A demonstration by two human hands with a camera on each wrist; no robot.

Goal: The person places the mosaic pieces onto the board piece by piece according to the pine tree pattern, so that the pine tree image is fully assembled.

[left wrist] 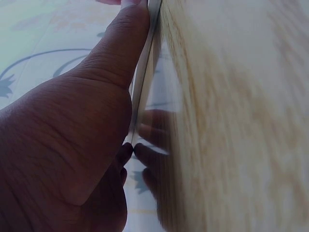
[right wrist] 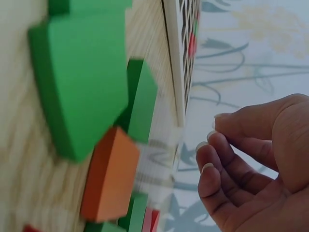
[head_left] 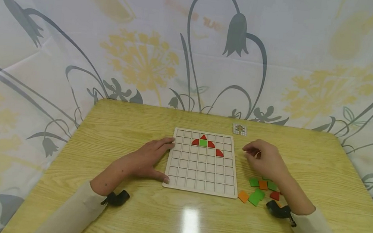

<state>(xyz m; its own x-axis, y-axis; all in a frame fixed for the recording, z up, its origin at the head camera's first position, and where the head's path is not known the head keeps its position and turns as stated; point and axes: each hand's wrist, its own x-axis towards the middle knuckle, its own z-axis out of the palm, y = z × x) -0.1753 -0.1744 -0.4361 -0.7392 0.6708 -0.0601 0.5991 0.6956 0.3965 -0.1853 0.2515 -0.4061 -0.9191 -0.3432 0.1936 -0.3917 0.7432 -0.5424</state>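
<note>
A pale square grid board (head_left: pixel 181 185) lies on the table in the head view. Set in its upper cells are a red triangle (head_left: pixel 203 137), a green square (head_left: pixel 203 143) below it, and several red rounded pieces (head_left: pixel 219 153). My left hand (head_left: pixel 145 159) rests along the board's left edge, fingertips at the upper side and thumb on the near corner. Off the board's right side hovers my right hand (head_left: pixel 266 160), fingers loosely curled, thumb and index tips close together. Nothing shows between those fingertips (right wrist: pixel 216 126) in the right wrist view.
Loose green pieces (head_left: pixel 257 197), orange pieces (head_left: pixel 243 196) and a red piece (head_left: pixel 274 195) lie right of the board, near and partly under the right forearm. A small pattern card (head_left: pixel 240 129) sits beyond the board's far right corner. A printed cloth (head_left: pixel 204 69) hangs behind the table.
</note>
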